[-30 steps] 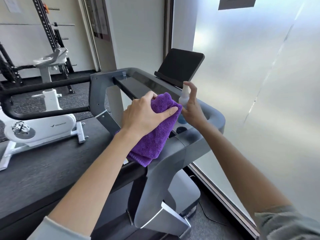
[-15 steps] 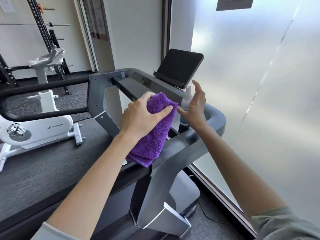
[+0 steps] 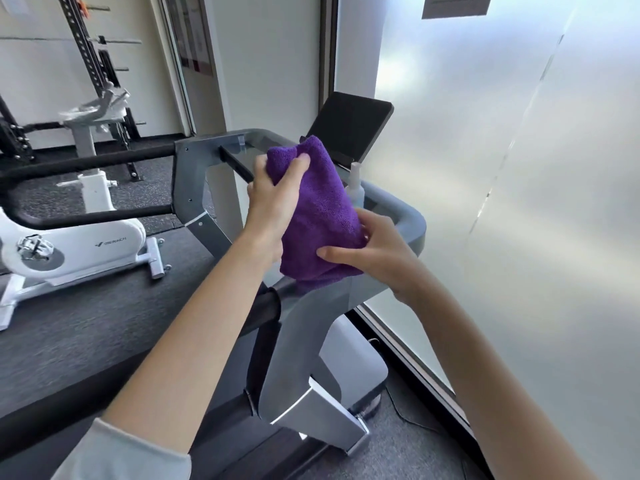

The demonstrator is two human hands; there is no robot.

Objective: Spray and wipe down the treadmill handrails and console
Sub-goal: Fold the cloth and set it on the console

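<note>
- The folded purple microfibre cloth (image 3: 317, 209) is held up above the grey treadmill console (image 3: 391, 216).
- The left hand (image 3: 273, 199) grips its upper end, thumb pressed into the pile.
- The right hand (image 3: 377, 251) clasps its lower end.
- A white spray bottle (image 3: 355, 183) stands on the console just behind the cloth, below the dark tilted screen (image 3: 349, 128).
- A white exercise bike (image 3: 69, 247) sits to the left.

bg: white exercise bike (image 3: 69, 244) L | frosted window (image 3: 519, 168) R (bright) | dark gym floor (image 3: 86, 323)
</note>
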